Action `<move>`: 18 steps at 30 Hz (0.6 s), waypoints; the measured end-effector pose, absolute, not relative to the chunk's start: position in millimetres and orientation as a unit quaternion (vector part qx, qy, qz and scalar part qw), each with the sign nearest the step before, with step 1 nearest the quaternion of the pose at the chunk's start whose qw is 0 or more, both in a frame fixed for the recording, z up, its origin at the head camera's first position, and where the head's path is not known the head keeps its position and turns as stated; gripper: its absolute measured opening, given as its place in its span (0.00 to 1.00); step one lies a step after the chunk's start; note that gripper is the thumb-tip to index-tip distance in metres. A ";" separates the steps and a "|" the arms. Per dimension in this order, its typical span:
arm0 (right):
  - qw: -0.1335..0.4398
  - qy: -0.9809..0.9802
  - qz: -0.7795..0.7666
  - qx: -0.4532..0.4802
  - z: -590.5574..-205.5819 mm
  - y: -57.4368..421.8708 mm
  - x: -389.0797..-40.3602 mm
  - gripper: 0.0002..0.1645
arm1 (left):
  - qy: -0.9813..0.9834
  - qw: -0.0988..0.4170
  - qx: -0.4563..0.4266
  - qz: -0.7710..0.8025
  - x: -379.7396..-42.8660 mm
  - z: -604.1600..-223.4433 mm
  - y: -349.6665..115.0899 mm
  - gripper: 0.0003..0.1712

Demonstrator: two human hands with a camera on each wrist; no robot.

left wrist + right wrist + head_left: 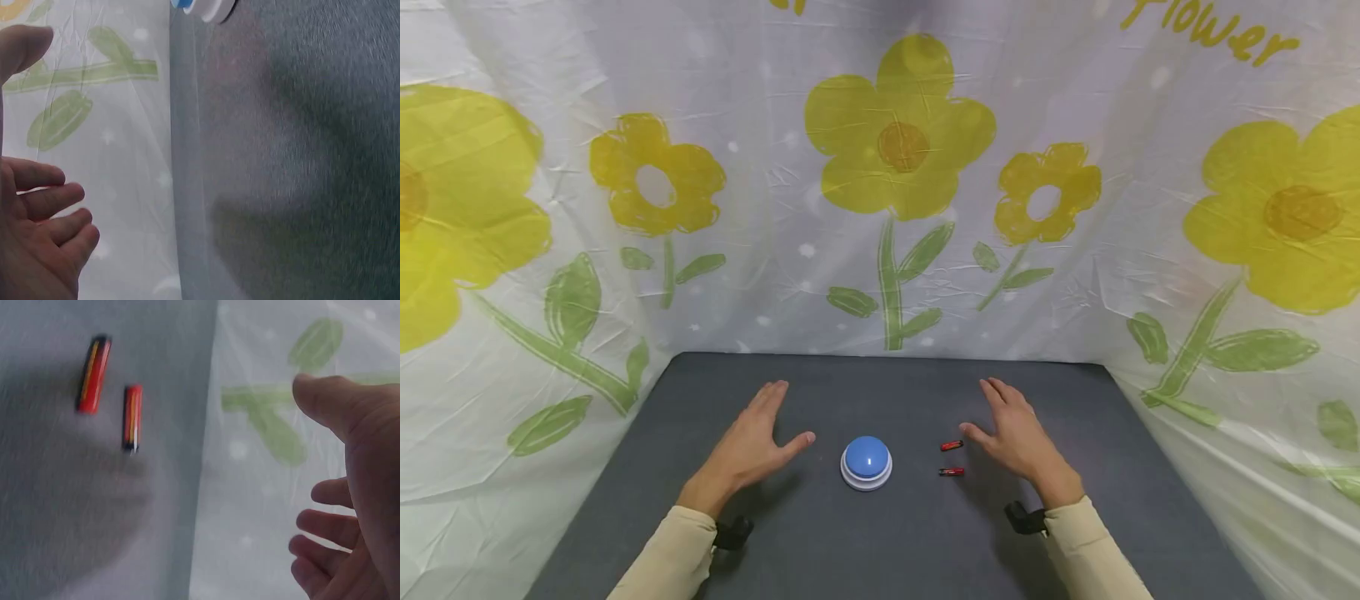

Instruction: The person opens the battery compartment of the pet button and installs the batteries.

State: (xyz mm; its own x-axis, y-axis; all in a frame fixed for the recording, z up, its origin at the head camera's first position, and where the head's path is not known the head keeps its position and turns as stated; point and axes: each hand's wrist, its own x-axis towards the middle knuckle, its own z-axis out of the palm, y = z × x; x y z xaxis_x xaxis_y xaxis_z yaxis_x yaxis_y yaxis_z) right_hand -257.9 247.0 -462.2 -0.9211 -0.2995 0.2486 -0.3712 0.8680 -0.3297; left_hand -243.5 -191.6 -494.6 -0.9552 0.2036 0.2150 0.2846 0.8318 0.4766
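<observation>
A round push-button light with a blue dome (867,457) and a white base sits on the dark grey table (880,550). To its right lie two small red and black batteries, one farther back (952,446) and one nearer (952,472); both show in the right wrist view, the first battery (132,417) beside the second battery (94,375). My left hand (752,446) hovers left of the blue dome, thumb spread from the fingers, holding nothing. Just right of the batteries, my right hand (1018,437) is held over the table, relaxed and bare of any object.
A white cloth (760,275) printed with yellow flowers hangs behind the table and along both sides. Black straps (732,533) with small mounts circle both wrists, below light beige sleeves (672,554).
</observation>
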 end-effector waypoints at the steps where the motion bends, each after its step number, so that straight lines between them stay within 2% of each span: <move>1: 0.088 -0.960 0.194 0.179 -460.9 242.8 -258.0 0.52 | -0.952 0.076 -0.131 -0.264 -243.2 -494.9 -189.8 0.62; 9: 0.039 -0.956 0.211 0.198 -461.7 213.6 -256.9 0.54 | -0.944 0.069 -0.148 -0.287 -240.1 -501.1 -177.9 0.60; 18: 0.042 -0.947 0.210 0.239 -473.0 188.3 -260.1 0.53 | -0.940 0.042 -0.158 -0.300 -238.1 -510.6 -164.1 0.56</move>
